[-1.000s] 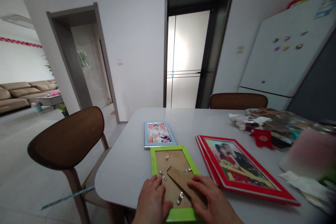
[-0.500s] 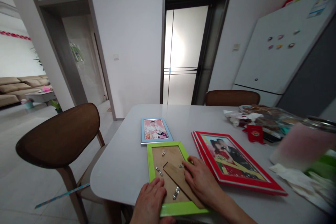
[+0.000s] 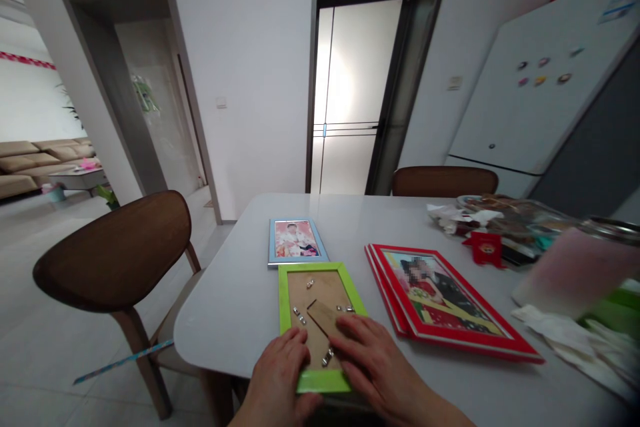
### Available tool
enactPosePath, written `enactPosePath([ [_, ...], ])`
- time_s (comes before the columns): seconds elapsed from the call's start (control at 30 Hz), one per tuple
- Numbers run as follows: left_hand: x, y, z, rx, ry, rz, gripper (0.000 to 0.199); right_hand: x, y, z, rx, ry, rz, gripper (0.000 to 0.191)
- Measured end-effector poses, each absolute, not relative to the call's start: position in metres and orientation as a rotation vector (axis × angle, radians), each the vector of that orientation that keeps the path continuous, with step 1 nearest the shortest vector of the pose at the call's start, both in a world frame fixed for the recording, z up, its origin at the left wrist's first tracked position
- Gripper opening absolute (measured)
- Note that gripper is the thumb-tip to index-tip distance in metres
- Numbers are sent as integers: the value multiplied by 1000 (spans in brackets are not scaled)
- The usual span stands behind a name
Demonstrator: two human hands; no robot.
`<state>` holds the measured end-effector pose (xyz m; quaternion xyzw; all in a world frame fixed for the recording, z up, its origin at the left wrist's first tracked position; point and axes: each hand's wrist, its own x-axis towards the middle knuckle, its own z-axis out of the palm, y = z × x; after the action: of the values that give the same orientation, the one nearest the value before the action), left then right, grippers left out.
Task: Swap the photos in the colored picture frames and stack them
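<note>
A lime-green picture frame (image 3: pixel 325 381) lies face down on the table, its brown backing board (image 3: pixel 320 280) showing. Small metal clips (image 3: pixel 327 357) are spread over the board, and a brown support leg (image 3: pixel 325 313) lies flat on it. My left hand (image 3: pixel 280 370) grips the frame's near left corner, fingers over the rim and thumb at the front edge. Flat across the support leg and the right rim rests my right hand (image 3: pixel 375 360), its fingers stretched out. Several clips sit just beyond its fingertips.
Behind the green frame lies a light-blue photo frame (image 3: pixel 297 240). Stacked red photo frames (image 3: pixel 450 300) are to the right. Farther right are a red packet (image 3: pixel 486 249), a pinkish jar (image 3: pixel 565 273) and crumpled tissue (image 3: pixel 555 333). A brown chair (image 3: pixel 115 253) stands at left.
My right hand has slid down toward me, from the board's right side to the frame's near right corner. The left hand stays at the near left corner.
</note>
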<state>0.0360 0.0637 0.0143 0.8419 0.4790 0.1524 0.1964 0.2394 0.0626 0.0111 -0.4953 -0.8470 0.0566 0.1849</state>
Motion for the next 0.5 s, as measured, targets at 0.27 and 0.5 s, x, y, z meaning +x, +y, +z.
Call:
enactPosePath([
  [0.27, 33, 65, 11, 2343, 1314, 444, 30, 229, 54, 21, -1300, -2545, 312, 31],
  [0.5, 31, 65, 7, 2338, 1309, 477, 32, 223, 58, 22, -1311, -2431, 353, 35],
])
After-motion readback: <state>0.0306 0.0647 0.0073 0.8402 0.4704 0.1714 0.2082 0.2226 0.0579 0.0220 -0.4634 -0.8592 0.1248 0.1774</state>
